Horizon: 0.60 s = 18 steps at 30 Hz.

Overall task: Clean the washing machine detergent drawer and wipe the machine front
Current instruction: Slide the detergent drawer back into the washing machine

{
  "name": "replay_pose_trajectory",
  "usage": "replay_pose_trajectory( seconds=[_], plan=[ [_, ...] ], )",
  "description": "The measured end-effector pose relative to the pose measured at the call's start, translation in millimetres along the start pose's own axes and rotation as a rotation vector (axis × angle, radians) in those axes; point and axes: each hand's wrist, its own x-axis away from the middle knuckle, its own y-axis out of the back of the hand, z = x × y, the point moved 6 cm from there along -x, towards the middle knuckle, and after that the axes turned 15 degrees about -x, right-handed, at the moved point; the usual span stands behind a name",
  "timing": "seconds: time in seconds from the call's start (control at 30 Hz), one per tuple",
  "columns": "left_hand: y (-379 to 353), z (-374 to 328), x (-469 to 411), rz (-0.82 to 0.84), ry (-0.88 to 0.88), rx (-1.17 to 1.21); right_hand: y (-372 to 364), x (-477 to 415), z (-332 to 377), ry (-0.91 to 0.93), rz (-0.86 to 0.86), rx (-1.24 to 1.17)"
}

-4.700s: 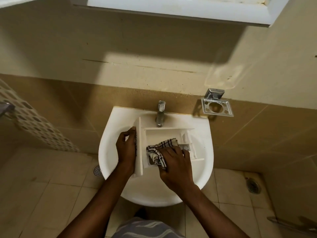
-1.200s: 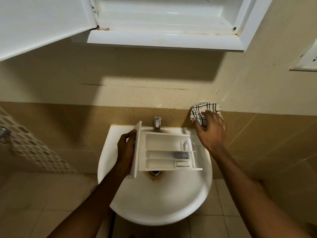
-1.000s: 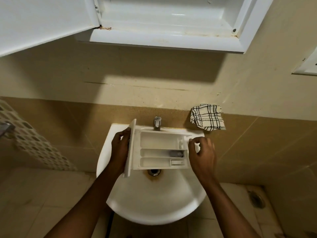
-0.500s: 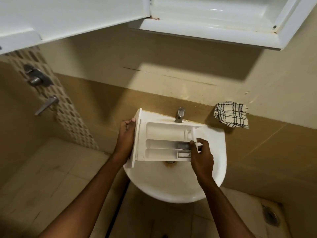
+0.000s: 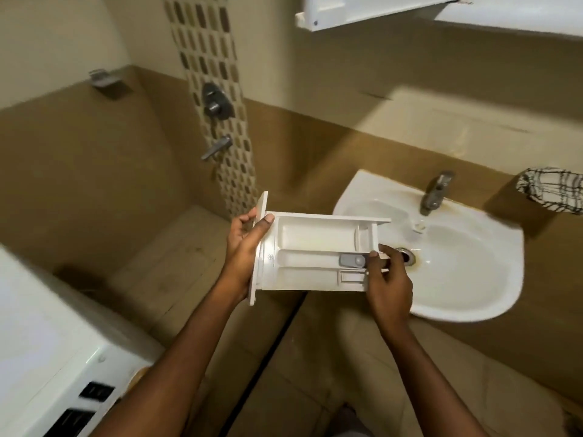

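The white detergent drawer [image 5: 312, 253] is held in the air, left of the sink, compartments facing up. My left hand [image 5: 244, 244] grips its front panel end, thumb over the rim. At the drawer's rear end my right hand [image 5: 386, 280] is closed on it, beside a grey siphon cap [image 5: 350, 260]. The checked cloth [image 5: 555, 189] hangs on a wall holder at the far right, apart from both hands. A white washing machine [image 5: 47, 367] fills the lower left corner, with a dark opening in its front panel.
White wash basin [image 5: 492, 298] with a chrome tap [image 5: 437, 190] and stained drain sits on the right. Shower mixer [image 5: 216, 104] and spout are on the mosaic wall strip. An open white cabinet door [image 5: 356, 9] juts overhead. Beige tiled floor below.
The cloth was hung on the wall holder and my right hand took the drawer's rear end. Both hands carried the drawer left off the sink; the view swung left, showing the washing machine.
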Motion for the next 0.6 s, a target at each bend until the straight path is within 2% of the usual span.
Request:
replay_pose_trajectory(
  seconds=[0.2,0.27,0.4,0.6],
  plan=[
    [106.7,12.1,68.9,-0.224,-0.020,0.060,-50.4,60.6,21.6,0.071,0.204,-0.033],
    [136.1,20.5,98.2,-0.312,-0.026,0.064,-63.7,85.6,26.3,0.043,0.268,-0.087],
    [189.4,33.5,167.7,-0.488,-0.051,0.079,-83.8,141.5,30.4,-0.067,0.371,-0.269],
    [255.8,62.7,294.3,-0.763,-0.049,0.121,-114.5,243.6,12.5,-0.393,0.647,-0.395]
  ],
)
